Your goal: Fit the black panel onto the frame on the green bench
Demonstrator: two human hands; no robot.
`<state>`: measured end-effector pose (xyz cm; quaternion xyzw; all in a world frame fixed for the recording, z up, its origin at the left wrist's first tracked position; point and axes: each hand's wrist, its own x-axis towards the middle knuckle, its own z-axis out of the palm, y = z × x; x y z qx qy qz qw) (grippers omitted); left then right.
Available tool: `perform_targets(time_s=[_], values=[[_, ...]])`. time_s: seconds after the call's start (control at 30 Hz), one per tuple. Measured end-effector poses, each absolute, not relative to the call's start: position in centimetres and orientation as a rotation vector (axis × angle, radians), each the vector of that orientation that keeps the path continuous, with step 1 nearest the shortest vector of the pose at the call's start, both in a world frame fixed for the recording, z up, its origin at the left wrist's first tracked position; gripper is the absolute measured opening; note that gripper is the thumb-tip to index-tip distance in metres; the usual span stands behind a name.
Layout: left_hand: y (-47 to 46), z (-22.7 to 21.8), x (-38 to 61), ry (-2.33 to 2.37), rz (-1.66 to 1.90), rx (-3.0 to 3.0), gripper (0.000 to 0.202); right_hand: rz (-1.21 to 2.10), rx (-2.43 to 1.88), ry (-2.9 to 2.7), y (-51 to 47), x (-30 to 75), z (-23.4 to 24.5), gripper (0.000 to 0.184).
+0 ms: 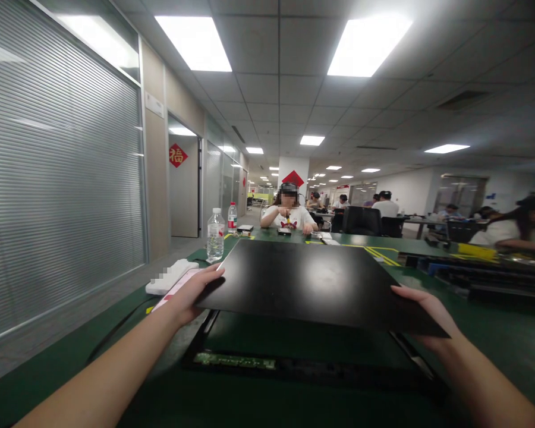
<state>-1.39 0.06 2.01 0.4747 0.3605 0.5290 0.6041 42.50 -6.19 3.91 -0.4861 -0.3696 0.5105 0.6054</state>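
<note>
Both of my hands hold a large flat black panel (307, 282) level above the green table (508, 345). My left hand (191, 294) grips its left edge, thumb on top. My right hand (428, 315) grips its right near corner, thumb on top and fingers hidden beneath. Under the panel lies a black frame (294, 365) with a green circuit strip (234, 359) along its near side.
A water bottle (215, 234) and a second bottle (232, 216) stand at the left back, beside a white object (169, 276) and a pink sheet. A seated person (289, 214) faces me across the table. More people and black trays (494, 276) are at the right.
</note>
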Motion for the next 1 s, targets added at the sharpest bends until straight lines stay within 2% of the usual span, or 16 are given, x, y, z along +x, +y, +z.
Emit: perform_targets(time_s=[0.17,0.33,0.47,0.53,0.77,1.0], values=[[-0.1,2.8,-2.0,0.862,1.261,1.029,0.045,1.411,-1.129,-0.889,-6.6,41.4,3.9,0.038],[-0.9,3.9,-1.8,0.896,1.262,0.992,0.042,1.515,-1.244,-0.821,-5.6,42.2,3.3,0.026],[-1.0,4.4,-1.9,0.917,1.278,0.965,0.041,1.439,-1.195,-0.795,-5.0,42.6,3.0,0.018],[-0.9,4.4,-2.2,0.925,1.285,0.959,0.043,1.39,-1.243,-0.808,-4.9,42.5,2.9,0.022],[-0.9,4.3,-2.4,0.91,1.242,1.034,0.041,1.141,-1.461,-0.859,-4.7,42.5,2.5,0.055],[0.0,3.3,-1.9,0.985,1.273,1.066,0.04,1.069,-1.525,-0.851,-4.3,42.9,2.2,0.058]])
